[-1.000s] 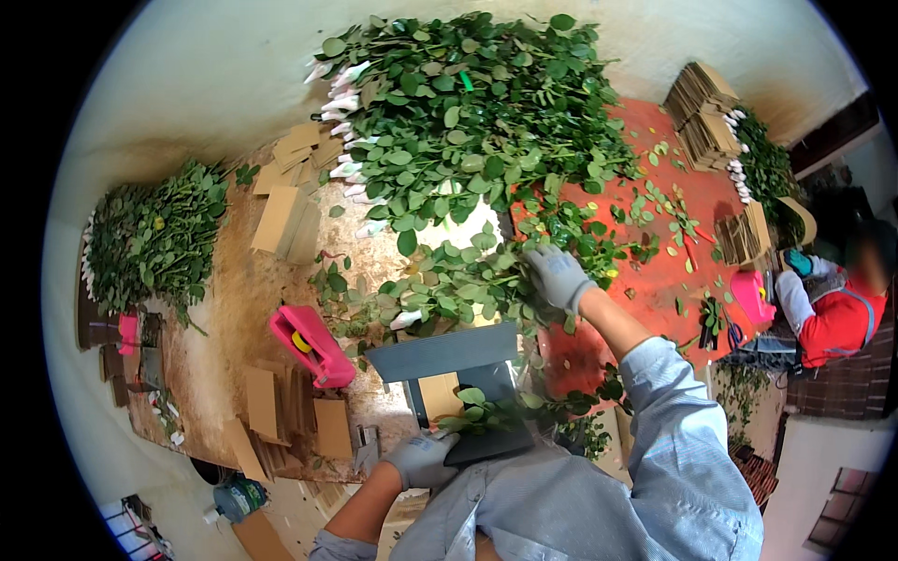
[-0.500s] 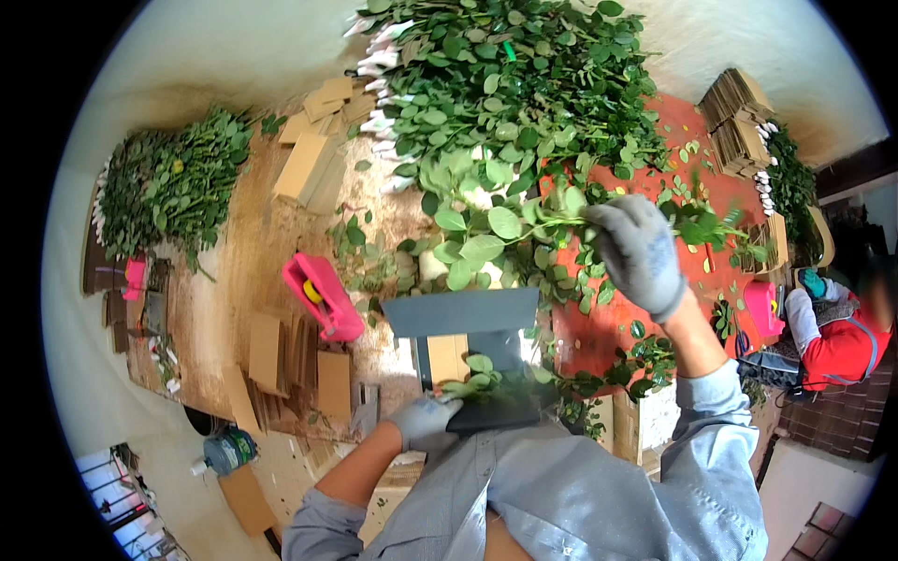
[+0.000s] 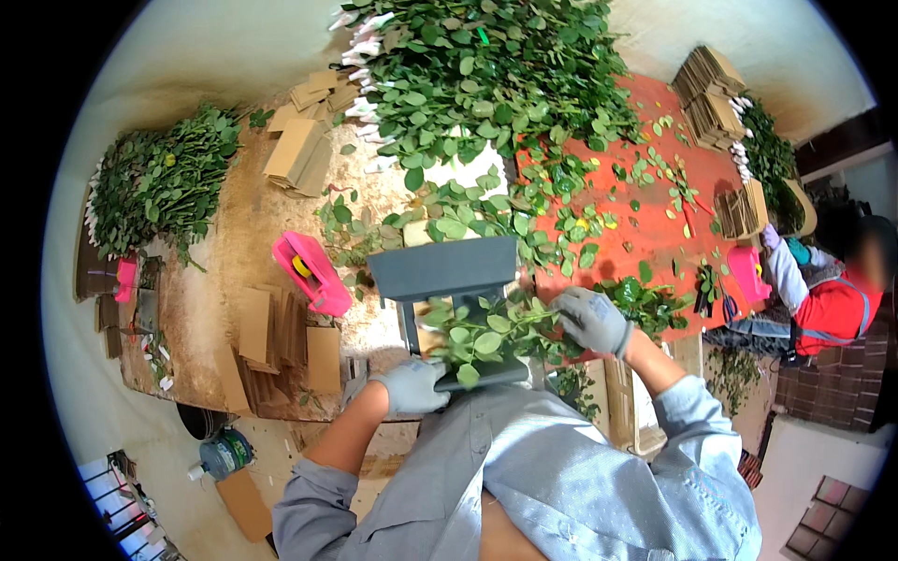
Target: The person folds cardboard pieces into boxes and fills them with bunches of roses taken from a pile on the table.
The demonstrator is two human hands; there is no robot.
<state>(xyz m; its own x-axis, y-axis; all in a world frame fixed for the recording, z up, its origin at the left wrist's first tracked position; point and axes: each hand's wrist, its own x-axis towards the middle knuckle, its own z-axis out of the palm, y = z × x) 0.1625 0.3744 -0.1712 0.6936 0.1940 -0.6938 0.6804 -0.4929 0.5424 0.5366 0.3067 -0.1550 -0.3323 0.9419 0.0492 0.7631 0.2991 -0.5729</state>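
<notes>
Right hand [image 3: 593, 321], grey-gloved: closed on leafy stems [image 3: 488, 342], which extend leftward from it across the dark grey stand [image 3: 444, 266]. Left hand [image 3: 417, 386], likewise gloved: at the stand's near left corner; grip cannot be told.

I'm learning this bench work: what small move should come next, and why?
Probably the right hand should lower its leafy stems into the dark grey holder: they extend over it, and the left hand is at its near edge.
</notes>
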